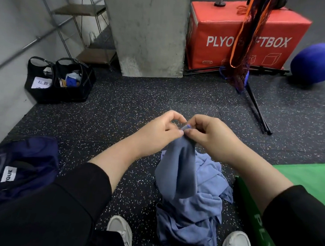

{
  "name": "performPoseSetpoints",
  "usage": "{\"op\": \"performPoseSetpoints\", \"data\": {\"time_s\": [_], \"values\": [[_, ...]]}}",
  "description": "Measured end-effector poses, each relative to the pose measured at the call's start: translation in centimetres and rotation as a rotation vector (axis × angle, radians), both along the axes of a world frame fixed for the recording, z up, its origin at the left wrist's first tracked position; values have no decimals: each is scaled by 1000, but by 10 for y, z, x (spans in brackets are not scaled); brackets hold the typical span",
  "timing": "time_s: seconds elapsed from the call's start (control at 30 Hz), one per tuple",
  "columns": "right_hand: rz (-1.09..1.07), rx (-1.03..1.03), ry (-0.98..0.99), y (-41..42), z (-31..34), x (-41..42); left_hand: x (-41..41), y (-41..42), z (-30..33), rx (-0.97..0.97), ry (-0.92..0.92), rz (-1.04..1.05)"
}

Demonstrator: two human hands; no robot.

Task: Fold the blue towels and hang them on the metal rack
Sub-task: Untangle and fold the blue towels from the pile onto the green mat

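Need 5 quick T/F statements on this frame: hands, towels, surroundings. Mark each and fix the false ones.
1. Both hands pinch one blue towel at its top edge. True: left hand, right hand.
2. The towel pile lies on a table. False: on the speckled floor, between the shoes.
3. The held towel is neatly folded. False: it hangs bunched.
4. A red box stands beyond the hands. True.
5. Towels hang on the metal rack. False: none visible there.
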State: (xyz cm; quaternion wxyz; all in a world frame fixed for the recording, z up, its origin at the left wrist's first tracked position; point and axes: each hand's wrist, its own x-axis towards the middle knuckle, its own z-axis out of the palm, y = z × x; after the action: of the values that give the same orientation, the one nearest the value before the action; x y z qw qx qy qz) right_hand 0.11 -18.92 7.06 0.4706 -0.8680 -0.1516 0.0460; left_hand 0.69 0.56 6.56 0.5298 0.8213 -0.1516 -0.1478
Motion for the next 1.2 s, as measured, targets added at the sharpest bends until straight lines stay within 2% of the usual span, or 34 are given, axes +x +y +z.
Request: {"op": "performPoseSetpoints", "data": {"time_s": [0.07,0.17,0.27,0.5,0.6,0.77,0.9,1.07,1.2], "values": [[-45,-16,-29,-2,2,0,1,1,-9,7,98,-66],[-117,-15,-59,-9,4,1,2,8,-25,287,108,-125],[-211,-18,-75,-19,3,3,3,17,-33,502,136,-98],[-377,-49,-87,-41,-5,7,7,43,-31,686,66,60],[-414,-55,-90,-51,-9,8,9,57,-30,735,-18,155],[-443,-90,-62,-58,-15,8,15,74,-28,679,-163,417],[-502,-56,-53,-60,-16,10,16,81,-25,591,-249,552],[-610,28,-26,-63,-10,10,19,86,-25,487,-266,635],[-633,105,34,-60,-9,8,18,80,-22,220,-181,733]]}}
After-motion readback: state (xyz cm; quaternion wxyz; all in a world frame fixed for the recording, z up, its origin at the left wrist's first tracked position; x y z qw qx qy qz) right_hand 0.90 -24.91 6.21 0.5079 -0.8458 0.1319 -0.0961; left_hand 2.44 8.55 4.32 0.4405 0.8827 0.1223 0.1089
